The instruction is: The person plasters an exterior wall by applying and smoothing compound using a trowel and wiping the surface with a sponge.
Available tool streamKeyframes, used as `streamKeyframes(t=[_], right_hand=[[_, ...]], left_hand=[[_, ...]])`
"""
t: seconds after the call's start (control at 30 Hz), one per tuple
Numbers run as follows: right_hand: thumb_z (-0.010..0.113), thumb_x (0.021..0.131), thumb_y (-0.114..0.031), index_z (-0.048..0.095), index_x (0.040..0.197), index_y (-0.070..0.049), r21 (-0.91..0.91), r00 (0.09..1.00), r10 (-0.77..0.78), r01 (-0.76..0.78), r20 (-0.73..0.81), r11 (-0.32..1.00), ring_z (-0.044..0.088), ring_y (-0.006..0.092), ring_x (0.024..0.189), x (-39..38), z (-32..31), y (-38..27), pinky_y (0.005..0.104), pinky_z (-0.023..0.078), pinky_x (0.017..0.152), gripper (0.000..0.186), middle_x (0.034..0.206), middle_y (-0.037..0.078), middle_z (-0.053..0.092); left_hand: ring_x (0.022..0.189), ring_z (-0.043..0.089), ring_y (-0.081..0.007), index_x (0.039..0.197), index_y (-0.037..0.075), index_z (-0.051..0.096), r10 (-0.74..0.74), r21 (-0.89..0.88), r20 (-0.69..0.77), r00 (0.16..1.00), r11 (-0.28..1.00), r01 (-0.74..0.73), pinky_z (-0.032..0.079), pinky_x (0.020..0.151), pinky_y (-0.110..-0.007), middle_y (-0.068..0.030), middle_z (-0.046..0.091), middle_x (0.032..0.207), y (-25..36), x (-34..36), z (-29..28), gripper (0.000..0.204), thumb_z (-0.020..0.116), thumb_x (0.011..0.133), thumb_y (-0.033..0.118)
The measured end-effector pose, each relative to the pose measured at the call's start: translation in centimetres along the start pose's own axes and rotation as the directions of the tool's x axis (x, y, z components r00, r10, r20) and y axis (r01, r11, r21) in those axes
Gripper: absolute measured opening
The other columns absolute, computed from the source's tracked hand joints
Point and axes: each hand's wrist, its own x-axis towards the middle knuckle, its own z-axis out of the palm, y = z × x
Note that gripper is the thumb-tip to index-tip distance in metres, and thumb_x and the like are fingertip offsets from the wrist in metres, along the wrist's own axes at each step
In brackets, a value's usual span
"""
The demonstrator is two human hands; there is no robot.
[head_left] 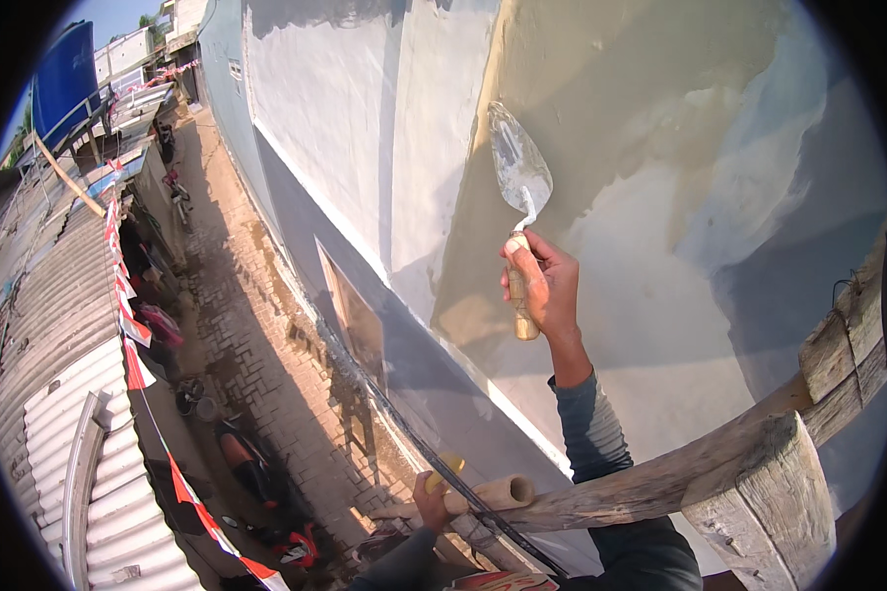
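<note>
In the head view, the right hand point(547, 286) is just right of the frame's middle, its fingers closed around the wooden handle of a trowel point(524, 182). The trowel stands nearly upright in the upper middle, its pointed blade toward the top edge and smeared with pale grey (whether the metal touches the wall behind, I can't tell from here). Behind the blade, a damp-looking darker patch point(601, 128) spreads over the plastered wall point(650, 305), a paler strip running down its left side.

Low in the middle, the left hand point(430, 502) is at a bamboo pole point(488, 495), its fingers bent, with a yellow object point(448, 467) right beside them; I can't tell which of the two they grip. A black cable point(401, 422) slants down past that hand. A thick timber pole point(621, 488) crosses the lower right, over the right arm, and a cut block of wood point(759, 502) sits against it near the corner.

Far below, a paved lane point(237, 256) runs down the left half, beside corrugated roofing point(79, 463) edged with red-and-white bunting point(182, 488). A blue tank point(64, 74) stands at upper left.
</note>
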Motion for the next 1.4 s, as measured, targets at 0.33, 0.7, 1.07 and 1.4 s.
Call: streamKeyframes(t=[0.33, 0.7, 1.07, 1.4], right_hand=[[0.067, 0.095, -0.018, 0.067, 0.094, 0.004, -0.034, 1.000, 0.023, -0.022, 0.004, 0.999, 0.058, 0.0095, 0.056, 1.7, -0.5, -0.6, 0.0267, 0.048, 0.046, 0.022, 0.080, 0.003, 0.063], [0.068, 0.093, -0.019, 0.068, 0.096, 0.007, -0.318, 0.978, 0.208, -0.202, -0.017, 0.926, 0.058, 0.0104, 0.052, -2.2, -2.2, -0.6, 0.0282, 0.049, 0.045, 0.026, 0.069, 0.004, 0.058], [0.066, 0.095, -0.019, 0.069, 0.093, 0.006, -0.305, 0.993, -0.111, 0.098, -0.027, 0.947, 0.059, 0.0132, 0.054, 3.2, -0.5, -11.5, 0.0281, 0.049, 0.045, 0.025, 0.076, 0.007, 0.063], [0.066, 0.095, -0.018, 0.066, 0.091, 0.010, -0.088, 0.989, 0.140, -0.135, 0.044, 0.987, 0.059, 0.0154, 0.054, 4.0, -1.8, -11.1, 0.0289, 0.049, 0.044, 0.028, 0.079, 0.012, 0.063]], left_hand=[[0.091, 0.058, -0.0205, 0.106, -0.005, 0.057, -0.093, -0.155, 0.014, 0.996, 0.983, 0.095, 0.048, 0.084, -0.035, -0.0106, 0.058, 0.094, -1.8, 0.4, -0.3, 0.026, 0.062, 0.082, 0.005], [0.093, 0.058, -0.0198, 0.106, -0.004, 0.056, -0.091, -0.117, 0.002, 0.996, 0.989, 0.090, 0.048, 0.085, -0.034, -0.0099, 0.058, 0.096, -0.5, 0.3, 0.0, 0.025, 0.062, 0.083, 0.001], [0.090, 0.059, -0.0173, 0.107, -0.002, 0.056, -0.030, -0.082, -0.019, 0.999, 0.996, 0.028, 0.049, 0.081, -0.031, -0.0071, 0.059, 0.094, 0.5, 0.1, 0.3, 0.027, 0.061, 0.081, 0.000], [0.091, 0.058, -0.0158, 0.105, -0.001, 0.055, -0.072, -0.181, 0.002, 0.997, 0.981, 0.071, 0.049, 0.081, -0.031, -0.0072, 0.058, 0.095, -2.3, -0.2, -0.6, 0.024, 0.060, 0.082, 0.000]])
